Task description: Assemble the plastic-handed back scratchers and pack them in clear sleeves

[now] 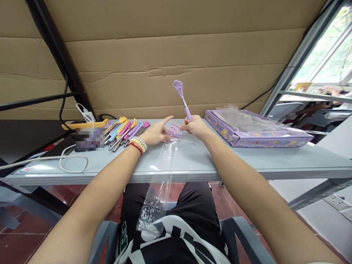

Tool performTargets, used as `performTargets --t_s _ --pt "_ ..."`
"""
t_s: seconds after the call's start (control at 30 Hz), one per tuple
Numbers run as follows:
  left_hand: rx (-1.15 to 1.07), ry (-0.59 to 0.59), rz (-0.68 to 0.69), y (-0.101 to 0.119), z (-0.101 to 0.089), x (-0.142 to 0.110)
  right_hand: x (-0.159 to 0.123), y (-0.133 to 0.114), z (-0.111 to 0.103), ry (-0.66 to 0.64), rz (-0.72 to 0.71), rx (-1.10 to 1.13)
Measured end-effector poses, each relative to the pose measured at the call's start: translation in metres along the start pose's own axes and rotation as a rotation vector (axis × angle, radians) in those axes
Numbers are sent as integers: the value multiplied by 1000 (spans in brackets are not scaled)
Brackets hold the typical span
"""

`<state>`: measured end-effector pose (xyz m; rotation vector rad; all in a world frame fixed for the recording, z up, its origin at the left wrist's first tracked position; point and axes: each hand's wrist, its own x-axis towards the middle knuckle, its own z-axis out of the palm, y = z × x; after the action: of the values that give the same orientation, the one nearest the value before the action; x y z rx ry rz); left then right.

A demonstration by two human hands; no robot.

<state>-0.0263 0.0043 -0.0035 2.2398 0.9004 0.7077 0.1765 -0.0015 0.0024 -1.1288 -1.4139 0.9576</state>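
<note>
My right hand is closed around the handle of a purple back scratcher, whose claw end points up. Between my hands is the purple printed header of a long clear plastic bag. My left hand pinches the bag by this header, its index finger stretched out. The fingertips of my right hand reach the header's other side. The bag hangs over the table edge down to my lap. Left of my left hand lies a pile of colourful back scratchers with metal shafts.
A purple printed box with clear plastic bags on top stands at the right. A white cable loops over the left of the grey table. A yellow object lies behind it. Cardboard closes off the back.
</note>
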Motion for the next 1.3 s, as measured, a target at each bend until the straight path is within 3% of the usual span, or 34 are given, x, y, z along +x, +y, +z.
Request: performTargets --t_s 0.13,0.27,0.4,0.53,0.67,0.77,0.9,1.03,1.3 --pt "-51 -52 -107 1 -9 -2 8 2 -11 188 13 133" --pt "-327 65 -112 1 -30 -7 17 10 -11 359 69 199" --pt "-597 149 -44 -1 -45 -11 16 17 9 198 190 197" --pt "-598 183 -75 -3 -42 -9 12 19 24 -3 249 158" --pt "-496 204 -158 -3 -32 -3 10 13 18 23 217 154" --pt "-416 218 -227 1 -23 -1 6 6 13 -47 125 264" --pt "-343 118 -241 8 -14 -1 0 1 16 -110 5 247" --pt "-312 62 -234 7 -10 0 -2 3 19 -94 1 212" --pt "-286 201 -228 8 -9 3 0 7 19 -106 -38 81"
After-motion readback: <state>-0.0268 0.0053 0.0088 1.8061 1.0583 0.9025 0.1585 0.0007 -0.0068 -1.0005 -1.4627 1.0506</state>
